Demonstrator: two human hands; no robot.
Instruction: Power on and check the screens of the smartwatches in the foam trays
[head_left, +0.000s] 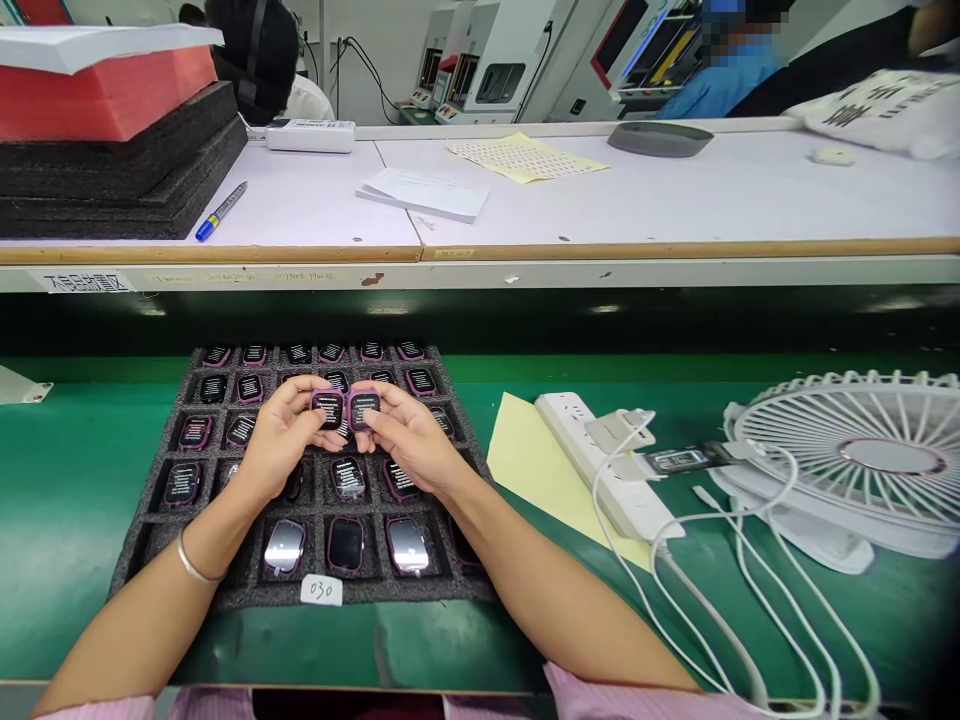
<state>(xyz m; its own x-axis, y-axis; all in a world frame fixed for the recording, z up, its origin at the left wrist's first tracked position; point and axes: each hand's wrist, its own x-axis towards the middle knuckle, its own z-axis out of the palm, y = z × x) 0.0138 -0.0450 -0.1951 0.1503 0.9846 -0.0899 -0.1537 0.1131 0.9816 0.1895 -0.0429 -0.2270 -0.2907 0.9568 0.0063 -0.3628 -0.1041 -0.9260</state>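
My left hand (pixel 289 432) grips a smartwatch (pixel 328 405) without a strap, purple-framed, its dark screen lit with white text. A second smartwatch (pixel 363 408) of the same look is pinched in my right hand (pixel 409 435). The two watches are side by side, nearly touching, above a dark grey foam tray (pixel 311 508). Many similar watch bodies lie in the tray's compartments, several with text on screen. In the front row, a watch (pixel 345 545) is dark, and a watch (pixel 409 545) beside it reflects light. My hands and forearms hide some compartments.
A white label (pixel 321 590) reading 030 sits at the tray's front edge. To the right are a power strip (pixel 592 450) with cables, yellow paper (pixel 517 450) and a white fan (pixel 862 460). Foam blocks (pixel 112 150) and a pen (pixel 221 212) rest on the shelf. People are beyond.
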